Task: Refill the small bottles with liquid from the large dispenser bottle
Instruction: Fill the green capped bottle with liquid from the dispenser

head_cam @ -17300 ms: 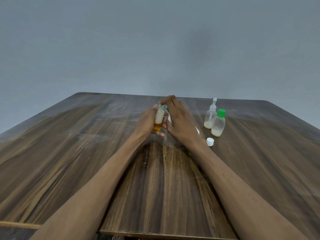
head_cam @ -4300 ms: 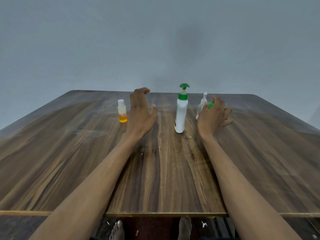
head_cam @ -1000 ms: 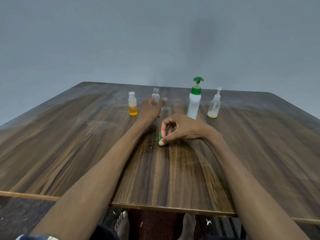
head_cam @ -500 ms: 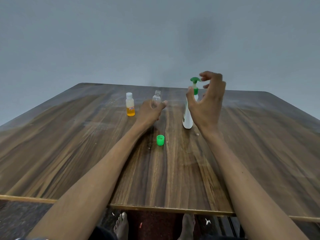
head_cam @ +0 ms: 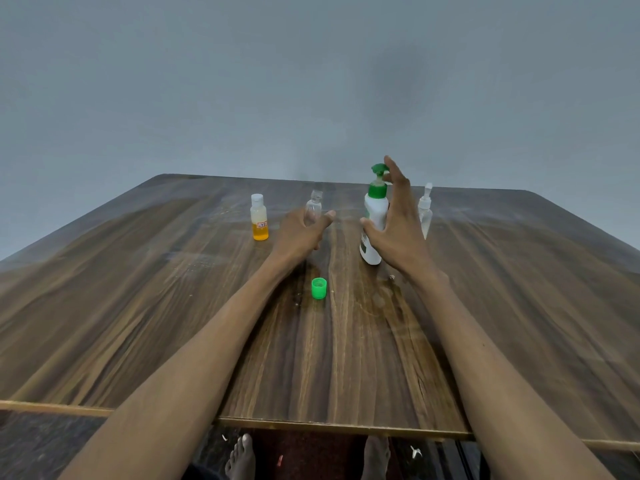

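The white dispenser bottle (head_cam: 374, 211) with a green pump stands upright on the wooden table (head_cam: 173, 306). My right hand (head_cam: 398, 233) is spread beside it, thumb across its front and fingers straight up next to the pump head. My left hand (head_cam: 299, 235) grips a small clear uncapped bottle (head_cam: 314, 206) standing to the left of the dispenser. A loose green cap (head_cam: 319, 288) lies on the table nearer to me, between my forearms.
A small capped bottle with orange liquid (head_cam: 259, 218) stands at the far left of the row. A clear spray bottle (head_cam: 425, 209) stands behind my right hand. The table's front edge (head_cam: 311, 426) is close; bare feet show below it.
My right hand left the green cap on the table, rose to the dispenser and now lies against its side. My left hand stays on the clear bottle.
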